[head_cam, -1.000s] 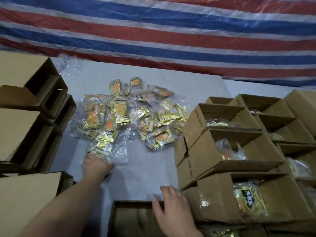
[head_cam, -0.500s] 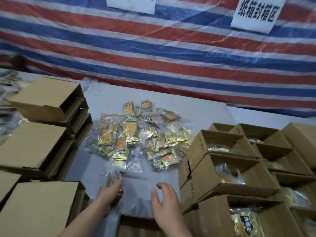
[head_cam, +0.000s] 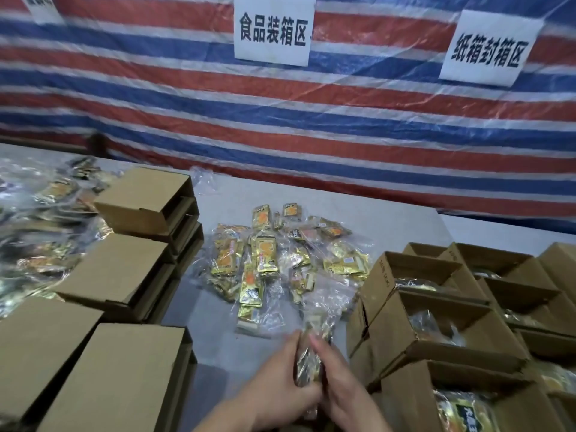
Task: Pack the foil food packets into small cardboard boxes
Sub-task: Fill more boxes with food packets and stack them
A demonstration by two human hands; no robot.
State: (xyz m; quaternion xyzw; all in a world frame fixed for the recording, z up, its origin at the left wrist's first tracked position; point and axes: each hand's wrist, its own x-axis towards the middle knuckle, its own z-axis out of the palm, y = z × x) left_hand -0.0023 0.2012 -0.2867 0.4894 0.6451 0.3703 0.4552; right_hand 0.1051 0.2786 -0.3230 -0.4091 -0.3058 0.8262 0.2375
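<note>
A pile of gold foil food packets in clear plastic bags lies on the grey table. At the bottom centre, my left hand and my right hand hold one bagged bundle of foil packets between them, upright, fingers wrapped on either side. Open cardboard boxes with packets inside stand stacked at the right. The box seen earlier under my hands is out of view.
Closed brown cardboard boxes are stacked at the left and front left. More bagged packets lie at the far left. A striped tarpaulin with two white paper signs hangs behind the table.
My left hand picked a bagged bundle from the pile's near edge and brought it toward me. My right hand left the front box and joined it on the bundle. The view tilted upward.
</note>
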